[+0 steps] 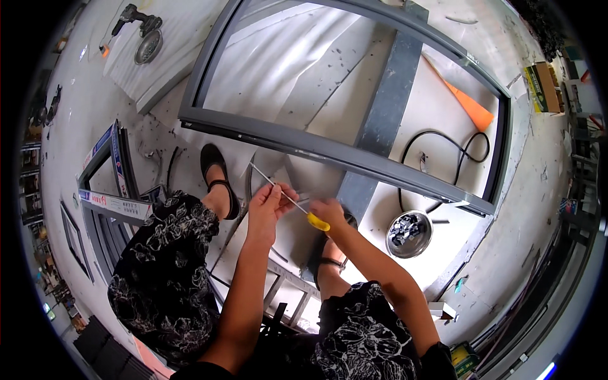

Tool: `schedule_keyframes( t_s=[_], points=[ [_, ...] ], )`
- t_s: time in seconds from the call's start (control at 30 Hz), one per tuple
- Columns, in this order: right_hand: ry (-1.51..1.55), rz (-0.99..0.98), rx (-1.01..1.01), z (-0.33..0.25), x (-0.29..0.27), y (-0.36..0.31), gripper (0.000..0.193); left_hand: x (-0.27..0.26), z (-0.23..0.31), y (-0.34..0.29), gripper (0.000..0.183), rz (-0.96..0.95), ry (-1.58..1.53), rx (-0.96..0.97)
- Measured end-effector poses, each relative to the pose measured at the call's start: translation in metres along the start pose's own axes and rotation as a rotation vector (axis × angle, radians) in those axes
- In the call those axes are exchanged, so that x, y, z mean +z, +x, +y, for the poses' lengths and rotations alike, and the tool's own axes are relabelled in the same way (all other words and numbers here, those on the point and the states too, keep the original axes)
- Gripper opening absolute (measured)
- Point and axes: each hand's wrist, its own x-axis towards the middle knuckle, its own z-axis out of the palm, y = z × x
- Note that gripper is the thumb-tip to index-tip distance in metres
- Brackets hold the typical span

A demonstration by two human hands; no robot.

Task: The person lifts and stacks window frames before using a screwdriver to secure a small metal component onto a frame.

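A screwdriver [318, 221] with a yellow handle and a long thin metal shaft slants between my hands, its tip up and to the left. My left hand [271, 206] is closed around the shaft, with thumb and fingers pinching it. My right hand [330, 212] is beside the yellow handle. Its fingers are smeared by motion, so I cannot tell whether they grip anything. Just beyond both hands lies a large grey metal frame [278, 134], with its near bar crossing the view. A dark grey beam [387, 95] runs beneath the frame.
A metal bowl [409, 234] of small dark pieces sits at the right, near a black cable [405, 152]. An orange cone-shaped piece [472, 111] lies inside the frame. At far left are a cordless drill [140, 20] and another bowl [148, 47]. Smaller frames [114, 202] stand by my left knee.
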Motion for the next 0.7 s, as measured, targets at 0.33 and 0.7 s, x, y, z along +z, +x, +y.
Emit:
schedule_keyframes(
  t_s=[0.33,0.7],
  points=[
    [-1.057,-0.054,-1.241,-0.068,-0.069,-0.141,0.065,0.031,-0.013,-0.004,0.02,-0.094,-0.003,-0.095],
    [-0.483,-0.012,-0.798,-0.061,-0.093,-0.106,0.023,0.006,-0.073,-0.001,0.039,-0.133,-0.069,-0.337]
  ],
)
